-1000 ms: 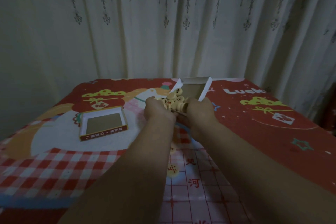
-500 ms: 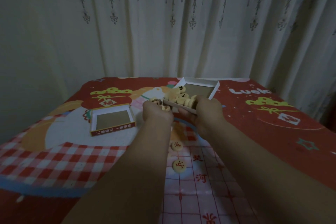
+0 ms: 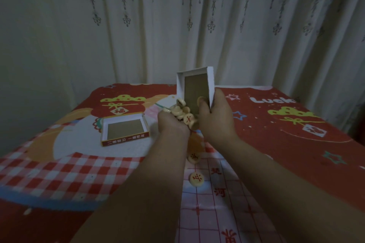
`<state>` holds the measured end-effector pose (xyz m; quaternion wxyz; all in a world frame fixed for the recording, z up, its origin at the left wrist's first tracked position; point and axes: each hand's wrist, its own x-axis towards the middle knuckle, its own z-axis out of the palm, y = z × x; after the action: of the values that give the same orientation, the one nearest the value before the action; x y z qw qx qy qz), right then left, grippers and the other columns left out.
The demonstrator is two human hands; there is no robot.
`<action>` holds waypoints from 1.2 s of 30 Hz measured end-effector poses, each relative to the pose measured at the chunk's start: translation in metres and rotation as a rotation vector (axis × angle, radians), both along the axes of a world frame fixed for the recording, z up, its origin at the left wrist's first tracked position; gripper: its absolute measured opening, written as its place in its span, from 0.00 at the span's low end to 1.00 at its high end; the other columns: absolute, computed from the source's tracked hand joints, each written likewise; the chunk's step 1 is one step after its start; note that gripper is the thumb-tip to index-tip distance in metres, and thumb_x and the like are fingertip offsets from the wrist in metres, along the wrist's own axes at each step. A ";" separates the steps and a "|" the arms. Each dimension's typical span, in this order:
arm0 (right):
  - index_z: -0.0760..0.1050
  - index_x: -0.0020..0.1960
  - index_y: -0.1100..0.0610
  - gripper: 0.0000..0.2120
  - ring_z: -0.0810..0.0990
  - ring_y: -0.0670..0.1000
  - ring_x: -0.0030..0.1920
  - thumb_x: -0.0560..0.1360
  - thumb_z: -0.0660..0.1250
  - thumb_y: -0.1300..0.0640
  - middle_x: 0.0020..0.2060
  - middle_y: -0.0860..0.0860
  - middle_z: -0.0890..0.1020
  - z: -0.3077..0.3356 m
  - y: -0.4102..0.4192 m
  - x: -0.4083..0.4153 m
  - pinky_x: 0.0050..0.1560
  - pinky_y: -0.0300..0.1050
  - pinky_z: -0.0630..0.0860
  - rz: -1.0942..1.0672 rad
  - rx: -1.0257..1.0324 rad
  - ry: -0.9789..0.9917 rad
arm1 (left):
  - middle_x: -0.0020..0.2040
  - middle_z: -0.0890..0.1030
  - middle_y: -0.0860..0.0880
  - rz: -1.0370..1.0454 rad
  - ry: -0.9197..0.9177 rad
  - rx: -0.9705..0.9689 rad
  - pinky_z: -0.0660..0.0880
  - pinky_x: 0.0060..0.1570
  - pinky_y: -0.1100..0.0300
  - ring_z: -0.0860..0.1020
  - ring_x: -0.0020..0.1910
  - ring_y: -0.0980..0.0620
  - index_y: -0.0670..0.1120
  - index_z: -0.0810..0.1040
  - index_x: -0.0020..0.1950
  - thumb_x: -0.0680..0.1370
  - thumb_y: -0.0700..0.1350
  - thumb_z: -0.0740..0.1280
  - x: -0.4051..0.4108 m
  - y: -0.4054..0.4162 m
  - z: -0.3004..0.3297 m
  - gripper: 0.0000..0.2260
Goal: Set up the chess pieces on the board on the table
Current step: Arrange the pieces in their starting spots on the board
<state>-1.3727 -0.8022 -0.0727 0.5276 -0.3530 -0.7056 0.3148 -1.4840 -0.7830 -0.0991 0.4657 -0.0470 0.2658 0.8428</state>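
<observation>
My right hand (image 3: 214,118) grips a white cardboard box tray (image 3: 211,81) and holds it tipped up steeply above the table. Several round cream chess pieces (image 3: 182,111) with red characters spill from its low end against my left hand (image 3: 171,126), whose curled fingers cup them. Two pieces lie on the paper chess board (image 3: 215,209): one (image 3: 194,157) at its far edge and one (image 3: 196,178) just nearer to me. The board's red grid lines and characters show between my forearms. My arms hide most of the board.
The box lid (image 3: 124,131), open side up with a red printed edge, sits on the table to the left of my hands. A red patterned tablecloth (image 3: 286,136) covers the table. A pale curtain (image 3: 177,25) hangs right behind the far edge.
My right hand has raised the tray from nearly flat to steeply tipped. The pieces have slid down towards my left hand, and two pieces now lie on the board.
</observation>
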 end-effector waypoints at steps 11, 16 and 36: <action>0.75 0.52 0.56 0.08 0.85 0.62 0.44 0.76 0.61 0.63 0.48 0.61 0.83 -0.013 0.028 0.000 0.43 0.62 0.83 -0.006 -0.649 0.448 | 0.24 0.63 0.49 -0.021 0.041 -0.168 0.62 0.28 0.68 0.66 0.19 0.51 0.48 0.60 0.29 0.77 0.40 0.50 0.008 -0.005 0.001 0.16; 0.74 0.60 0.66 0.15 0.82 0.59 0.35 0.75 0.60 0.69 0.46 0.62 0.81 -0.016 0.051 0.027 0.32 0.50 0.83 0.002 -0.809 0.470 | 0.21 0.62 0.51 0.042 -0.067 -0.054 0.60 0.21 0.70 0.60 0.20 0.53 0.47 0.59 0.31 0.79 0.39 0.50 0.000 -0.004 -0.003 0.16; 0.73 0.54 0.57 0.16 0.78 0.57 0.46 0.77 0.62 0.44 0.47 0.54 0.78 -0.007 0.044 0.053 0.44 0.48 0.74 -0.189 -0.011 -0.894 | 0.29 0.65 0.51 0.001 -0.048 0.067 0.59 0.25 0.64 0.61 0.26 0.54 0.47 0.62 0.34 0.78 0.38 0.51 -0.041 -0.036 0.020 0.13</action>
<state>-1.3196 -0.7584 -0.0799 0.1960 -0.5199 -0.8270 0.0857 -1.5249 -0.8188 -0.0794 0.4728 -0.0519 0.2262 0.8500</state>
